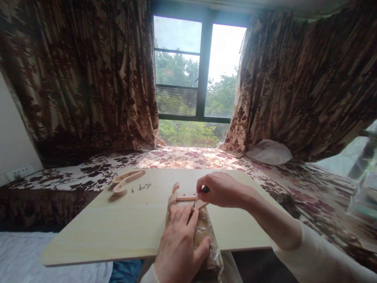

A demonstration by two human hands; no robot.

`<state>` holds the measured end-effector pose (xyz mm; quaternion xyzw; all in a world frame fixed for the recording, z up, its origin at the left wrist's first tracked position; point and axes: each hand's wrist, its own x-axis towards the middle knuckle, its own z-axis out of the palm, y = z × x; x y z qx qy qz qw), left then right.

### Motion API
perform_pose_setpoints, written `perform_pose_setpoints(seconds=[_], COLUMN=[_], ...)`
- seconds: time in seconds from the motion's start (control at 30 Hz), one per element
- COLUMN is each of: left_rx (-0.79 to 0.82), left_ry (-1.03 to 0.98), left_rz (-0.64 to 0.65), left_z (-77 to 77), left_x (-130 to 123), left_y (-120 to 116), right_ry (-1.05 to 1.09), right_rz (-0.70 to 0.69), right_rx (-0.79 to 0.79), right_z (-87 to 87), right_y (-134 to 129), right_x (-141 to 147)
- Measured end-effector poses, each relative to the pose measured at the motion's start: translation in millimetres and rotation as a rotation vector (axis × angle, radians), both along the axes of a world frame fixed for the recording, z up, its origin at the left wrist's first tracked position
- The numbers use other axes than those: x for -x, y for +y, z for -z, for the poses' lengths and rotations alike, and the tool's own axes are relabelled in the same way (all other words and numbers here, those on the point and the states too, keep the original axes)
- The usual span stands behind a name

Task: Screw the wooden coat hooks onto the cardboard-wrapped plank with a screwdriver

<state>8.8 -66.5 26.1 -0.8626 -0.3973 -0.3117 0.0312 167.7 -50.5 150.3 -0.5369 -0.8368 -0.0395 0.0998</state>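
My right hand (219, 189) is closed round the dark handle of a small screwdriver (205, 189). Its thin metal shaft points down at a pale wooden piece with curved ends (185, 197), where a screw seems to stand; the tip is too small to make out. Several dark holes dot the wood. My left hand (181, 236) lies with fingers stretched over the near edge of this piece, its palm resting on a long package in clear plastic (206, 228). The package juts past the table's near edge. My left fingers partly cover the wood.
On the pale table (118, 232), two more curved wooden pieces (126, 182) lie at the far left, with several loose screws (144, 186) beside them. Behind are a floral-covered ledge (182, 155), patterned curtains (88, 78) and a window (203, 70). A white plastic bag (269, 152) rests at the right.
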Motion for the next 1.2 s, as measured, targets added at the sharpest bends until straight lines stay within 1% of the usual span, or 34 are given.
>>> perform_pose_setpoints(seconds=[0.27,0.43,0.63,0.8,0.97,1.07,1.2], left_rx=[0.022,0.041,0.028,0.004,0.053,0.071,0.006], left_ry=[0.033,0.043,0.045,0.013,0.003,0.0,0.001], left_rz=[0.042,0.036,0.005,0.001,-0.006,-0.002,-0.003], left_z=[-2.5,-3.0,-2.6,-0.3,-4.1,-6.3,-3.3], left_x=[2,1,1,1,0,-1,-1], left_y=[4,7,4,2,1,0,2], right_ry=[-0.039,-0.067,-0.09,-0.097,-0.118,-0.147,-0.191], right_rz=[-0.028,-0.058,-0.105,-0.105,-0.099,-0.097,-0.052], right_rx=[0.043,0.06,0.113,0.14,0.164,0.188,0.181], right_z=[-16.9,-23.5,-23.6,-24.1,-26.7,-27.2,-22.2], right_y=[2,3,9,10,11,18,35], right_x=[3,8,10,9,10,12,16])
